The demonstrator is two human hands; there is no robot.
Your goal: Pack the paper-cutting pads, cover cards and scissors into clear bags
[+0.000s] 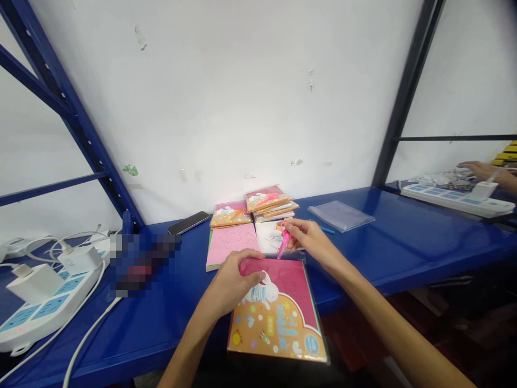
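Observation:
My left hand (242,285) is closed on the upper left of a clear-wrapped paper packet (283,318), thumb on its front. The packet has a rabbit, a dark pink top and an orange lower part, and is tilted at the table's front edge. Small pink scissors (284,241) are pinched in my right hand (304,237), just above the packet's top edge. Behind my hands lie a stack of pink paper sheets (232,242) and a white sheet with a rabbit print (266,237), partly covered by my right hand.
Wrapped packets are stacked at the back, left (230,214) and right (269,199). A phone (188,222), clear plastic sleeves (341,215) and a power strip with cables (44,307) lie on the blue table (420,231). Another person's hand (480,171) shows at far right.

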